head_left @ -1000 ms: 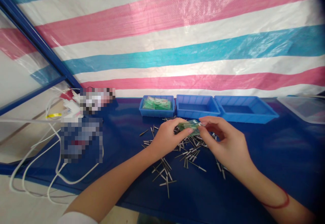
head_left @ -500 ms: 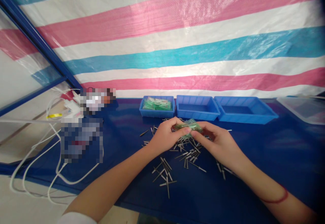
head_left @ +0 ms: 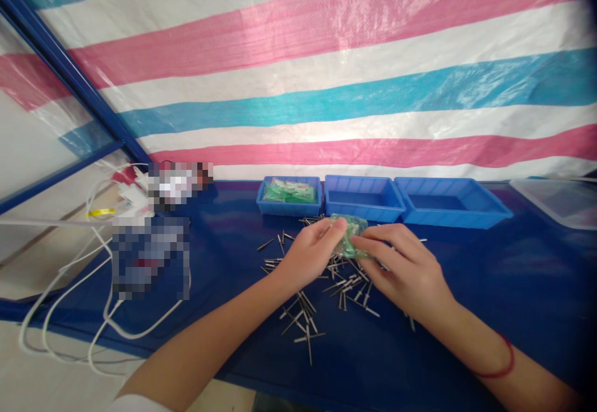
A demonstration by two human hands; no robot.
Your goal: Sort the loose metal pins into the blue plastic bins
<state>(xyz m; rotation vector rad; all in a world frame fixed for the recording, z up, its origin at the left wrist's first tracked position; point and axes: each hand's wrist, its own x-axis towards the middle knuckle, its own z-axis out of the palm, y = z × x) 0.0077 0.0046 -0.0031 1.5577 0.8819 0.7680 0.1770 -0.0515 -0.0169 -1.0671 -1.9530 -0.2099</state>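
Observation:
A small clear plastic bag with green contents [head_left: 349, 238] is held up over the middle of the blue table. My left hand [head_left: 312, 247] pinches its left side, thumb lying across the front. My right hand [head_left: 408, 269] is at the bag's right side, index fingertip pressing its face and the other fingers curled by its edge. Beneath and around both hands lie many loose blind rivets [head_left: 347, 284], their thin pins pointing every way. A smaller group of rivets [head_left: 303, 318] lies closer to the front edge. Part of the pile is hidden behind my hands.
Along the back stand a blue bin [head_left: 263, 208] holding green-and-white packets, a middle blue bin [head_left: 364, 206] and a wider blue bin [head_left: 457, 216]. A translucent plastic lid or tray [head_left: 555, 203] lies at far right. White cables [head_left: 112, 325] loop at left beside blurred-out items.
The bag has been turned more upright, facing me. My left thumb has moved up onto its front, and my right hand has shifted its hold, fingers now more spread.

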